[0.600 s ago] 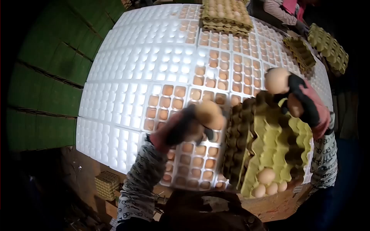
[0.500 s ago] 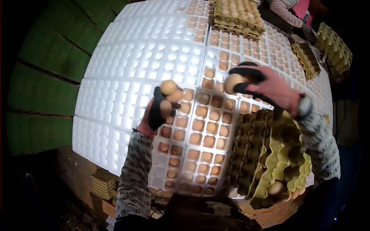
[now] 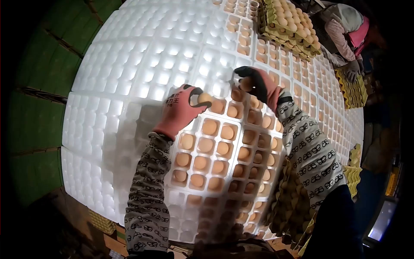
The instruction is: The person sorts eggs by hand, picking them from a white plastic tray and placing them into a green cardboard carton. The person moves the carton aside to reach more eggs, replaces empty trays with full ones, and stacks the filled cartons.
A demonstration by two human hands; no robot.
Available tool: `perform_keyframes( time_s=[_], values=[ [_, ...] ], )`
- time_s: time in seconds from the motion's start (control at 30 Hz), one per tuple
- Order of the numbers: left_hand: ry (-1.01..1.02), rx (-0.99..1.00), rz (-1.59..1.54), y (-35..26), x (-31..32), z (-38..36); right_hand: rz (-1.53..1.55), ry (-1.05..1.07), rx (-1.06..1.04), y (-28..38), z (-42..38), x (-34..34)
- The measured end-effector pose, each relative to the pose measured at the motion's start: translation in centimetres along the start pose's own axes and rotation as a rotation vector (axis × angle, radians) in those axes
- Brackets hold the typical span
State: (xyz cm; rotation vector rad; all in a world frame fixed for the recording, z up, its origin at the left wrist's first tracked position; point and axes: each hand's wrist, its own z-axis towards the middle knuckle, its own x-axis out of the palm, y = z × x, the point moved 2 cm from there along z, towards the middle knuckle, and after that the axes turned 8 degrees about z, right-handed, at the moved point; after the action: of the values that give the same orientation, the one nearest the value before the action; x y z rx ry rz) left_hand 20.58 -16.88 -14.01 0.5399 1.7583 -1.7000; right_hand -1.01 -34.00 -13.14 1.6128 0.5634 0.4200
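My left hand, in a pink glove with black fingers, is palm down with thumb and fingers curled round a brown egg. The egg is low over the white foam egg tray, beside filled cells. To its right, my right hand, gloved alike, is closed around another egg, which is partly shaded by the black fingers. Below that hand, brown eggs sit singly in square cells, such as an egg just under it. The left palm is hidden from view.
Foam trays with bare cells spread across the left. Stacked pulp trays of eggs stand at the back. More pulp trays are under my right forearm. At the upper right, another person's gloved hand rests on a pulp tray.
My left hand has turned from holding several eggs upward to palm down over the tray with one visible egg. My right hand has moved left with its egg. The camera view has shifted.
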Motion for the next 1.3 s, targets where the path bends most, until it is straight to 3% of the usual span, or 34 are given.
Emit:
perform_keyframes(
  time_s=[0.03,0.07,0.1,0.17,0.23,0.27,0.3,0.33,0.4,0.43,0.47,0.5,0.53,0.6,0.67,0.73,0.77,0.87,0.9,0.93,0.97,1.03,1.07,1.1,1.13,1.17,1.23,1.27,1.3],
  values=[
    [-0.079,0.093,0.433,-0.6,-0.6,0.1,0.155,-0.009,0.206,0.4,0.2,1.7],
    [-0.077,0.041,0.432,-0.9,-0.8,0.8,-0.354,0.028,0.106,1.9,-0.9,4.1],
    [-0.070,-0.014,0.430,-1.1,-0.7,1.6,-0.721,0.013,-0.398,0.2,-1.3,5.3],
    [-0.322,-0.035,0.210,-2.2,0.1,3.6,-0.935,0.097,-0.497,-2.9,-1.2,5.5],
    [-0.443,0.157,0.107,-1.8,2.0,5.7,-0.743,0.275,-0.178,1.8,-1.0,3.7],
    [-0.355,0.193,0.182,-0.6,3.6,6.7,-0.697,0.277,-0.244,5.4,-2.1,2.0],
    [-0.273,0.238,0.250,0.3,4.6,7.2,-0.779,0.143,-0.237,9.4,-3.8,-0.1],
    [-0.286,0.261,0.272,-0.1,4.5,6.8,-0.839,0.153,-0.121,15.9,-7.0,-1.5],
    [-0.349,0.274,0.325,-1.1,3.8,6.5,-0.779,0.046,-0.150,23.4,-13.8,-7.5],
    [-0.407,0.264,0.293,-2.8,3.2,6.0,-0.559,0.010,-0.072,26.1,-18.2,-12.0],
    [-0.417,0.322,0.211,-5.4,2.6,5.2,-0.655,0.060,-0.170,29.2,-24.0,-16.5],
    [-0.357,0.276,-0.065,-8.8,2.6,4.1,-0.768,0.054,-0.174,30.9,-29.4,-17.7],
    [-0.318,0.381,-0.120,-13.3,2.1,2.1,-0.881,0.047,-0.179,32.6,-34.9,-18.9],
    [-0.069,0.531,-0.415,-23.5,2.4,-3.9,-0.842,0.048,0.078,33.1,-43.6,-17.1],
    [0.111,0.858,-0.202,-30.6,2.7,-10.3,-0.636,0.069,0.434,30.6,-50.1,-16.9],
    [0.326,1.146,-0.212,-37.7,5.0,-16.2,-0.781,0.115,0.517,28.8,-55.4,-15.5],
    [0.345,1.170,0.138,-40.7,5.0,-19.3,-0.927,0.213,0.407,27.8,-56.3,-14.5],
    [0.497,1.035,0.399,-43.8,9.2,-23.1,-1.417,0.279,0.441,23.1,-60.3,-14.2],
    [0.621,0.945,0.494,-45.0,9.6,-23.2,-1.408,0.263,0.435,21.3,-61.1,-15.3],
    [0.738,0.854,0.599,-46.2,9.9,-23.3,-1.376,0.230,0.293,20.3,-62.1,-16.4],
    [0.716,0.845,0.495,-46.9,8.5,-23.3,-1.345,0.196,0.151,19.4,-63.4,-17.8],
    [0.524,0.639,-0.134,-44.7,7.7,-23.4,-1.023,-0.177,-0.129,17.0,-66.8,-19.8],
    [0.513,0.434,-0.409,-43.6,7.3,-23.1,-0.279,-0.404,0.116,17.1,-67.2,-20.5],
    [0.483,0.233,-0.683,-42.6,6.9,-23.0,-0.045,-0.409,0.033,16.9,-67.2,-21.4],
    [0.617,0.026,-0.831,-41.9,6.8,-23.6,0.189,-0.401,-0.049,16.7,-67.2,-22.3],
    [0.685,0.087,-0.782,-41.1,6.8,-23.9,0.403,-0.351,-0.220,16.5,-66.3,-22.3],
    [0.459,0.454,-0.150,-43.5,7.6,-27.1,0.454,-0.259,-0.237,16.8,-64.4,-22.4],
    [0.468,0.592,0.254,-45.7,7.5,-28.8,0.521,-0.021,-0.217,17.0,-63.6,-21.8],
    [0.512,0.517,0.558,-46.8,8.0,-30.3,0.276,0.022,-0.097,17.6,-62.7,-20.9]
  ],
)
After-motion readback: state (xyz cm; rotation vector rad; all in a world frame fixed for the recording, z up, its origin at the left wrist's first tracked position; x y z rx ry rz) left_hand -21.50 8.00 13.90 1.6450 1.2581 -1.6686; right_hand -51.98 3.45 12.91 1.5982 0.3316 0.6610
